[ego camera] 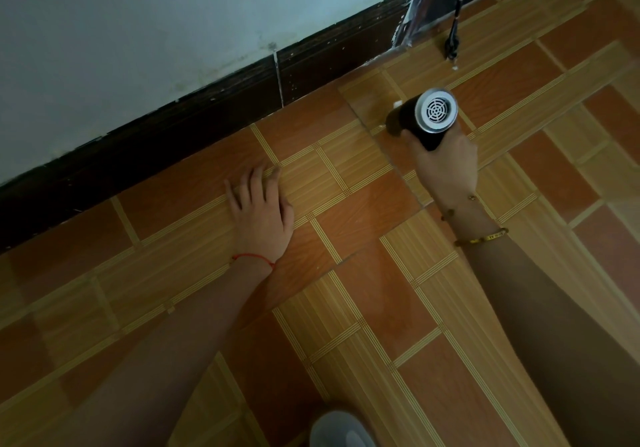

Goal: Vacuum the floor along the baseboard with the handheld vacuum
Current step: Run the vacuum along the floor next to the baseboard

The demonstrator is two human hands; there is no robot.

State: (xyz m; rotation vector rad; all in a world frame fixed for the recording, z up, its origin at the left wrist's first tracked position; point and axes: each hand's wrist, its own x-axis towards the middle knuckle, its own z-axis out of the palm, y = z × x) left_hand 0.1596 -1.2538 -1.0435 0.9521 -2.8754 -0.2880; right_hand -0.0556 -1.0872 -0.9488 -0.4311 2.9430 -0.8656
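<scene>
My right hand [446, 166] grips a black handheld vacuum [420, 119] with a silver vented rear cap facing me. Its nozzle points down at the orange and tan tiled floor [346, 224], a short way out from the dark brown baseboard [207, 124]. My left hand [259, 209] lies flat on the floor, fingers spread, holding nothing, to the left of the vacuum and closer to the baseboard. A small white scrap [397, 103] sits by the nozzle. The nozzle tip is hidden behind the vacuum's body.
A pale blue-white wall [173, 30] rises above the baseboard. At the upper right a dark cord [452, 44] hangs down to the floor beside a reddish plastic-wrapped object [420, 6] leaning on the wall. A grey rounded object [341, 429] shows at the bottom edge.
</scene>
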